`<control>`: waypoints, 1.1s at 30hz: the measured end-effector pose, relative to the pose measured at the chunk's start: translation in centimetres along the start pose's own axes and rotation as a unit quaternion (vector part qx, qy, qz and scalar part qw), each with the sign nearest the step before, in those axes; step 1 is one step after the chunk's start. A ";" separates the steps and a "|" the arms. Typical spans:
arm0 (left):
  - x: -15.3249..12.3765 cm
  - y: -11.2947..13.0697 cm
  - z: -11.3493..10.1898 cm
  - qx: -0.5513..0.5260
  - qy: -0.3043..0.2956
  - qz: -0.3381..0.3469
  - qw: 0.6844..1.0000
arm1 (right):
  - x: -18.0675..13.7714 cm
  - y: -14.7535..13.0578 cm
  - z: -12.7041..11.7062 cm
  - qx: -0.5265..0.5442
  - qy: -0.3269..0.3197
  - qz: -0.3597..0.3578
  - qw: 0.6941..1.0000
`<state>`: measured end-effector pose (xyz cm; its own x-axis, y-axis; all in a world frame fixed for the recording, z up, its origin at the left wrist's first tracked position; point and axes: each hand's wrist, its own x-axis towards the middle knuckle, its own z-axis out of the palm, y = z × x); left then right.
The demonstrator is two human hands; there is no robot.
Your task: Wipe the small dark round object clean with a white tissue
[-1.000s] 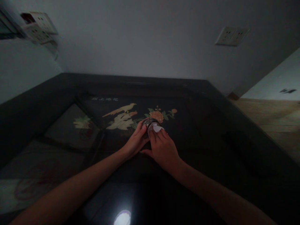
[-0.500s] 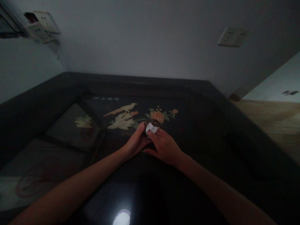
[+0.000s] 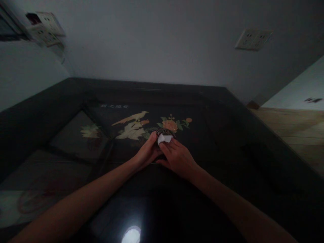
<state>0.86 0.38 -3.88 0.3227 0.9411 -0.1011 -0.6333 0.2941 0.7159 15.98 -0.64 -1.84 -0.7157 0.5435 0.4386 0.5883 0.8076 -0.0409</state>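
My left hand (image 3: 148,152) is closed around the left side of a small round object with a dark, shiny rim (image 3: 162,131); its kind is hard to make out in the dim light. A crumpled piece of white tissue (image 3: 165,138) sits at the object's opening. My right hand (image 3: 180,158) pinches that tissue, its fingers bent against the object from the right. Both hands are over a glossy black tabletop (image 3: 202,202). My palms and fingers hide the lower part of the round object.
Inlaid in the tabletop are a pale bird (image 3: 135,117) and an orange flower (image 3: 170,125). Behind it rises a grey wall with a socket plate (image 3: 253,39); more sockets (image 3: 50,23) are at upper left. Wooden floor (image 3: 301,128) shows at right.
The white tissue has shifted slightly and its free end now points more to the right. My right hand has moved a little with it; my left hand stays in place.
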 end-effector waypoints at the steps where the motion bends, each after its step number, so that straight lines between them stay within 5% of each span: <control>1: 0.0 0.0 0.0 0.001 -0.001 0.000 1.000 | 0.0 -0.1 0.1 -0.006 -0.002 0.005 1.000; 12: -0.3 0.0 0.5 0.046 0.008 0.030 0.998 | 0.0 -2.0 1.1 -0.099 -0.013 0.102 0.990; 18: -0.5 0.1 0.8 0.056 0.007 0.031 0.998 | 0.1 -1.9 -0.1 0.039 -0.008 0.134 0.990; 24: -0.4 0.2 0.7 0.052 0.023 0.027 0.998 | -0.8 -0.8 0.8 0.122 0.051 0.074 0.988; 33: -0.3 0.0 0.7 0.021 0.008 0.015 1.000 | -0.1 -0.7 1.3 -0.024 0.003 0.055 0.998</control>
<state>1.20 0.03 -3.37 0.2921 0.9522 -0.0899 -0.6130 0.2585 0.7466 15.17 -0.99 -3.02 -0.6440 0.6263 0.4394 0.6800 0.7318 -0.0464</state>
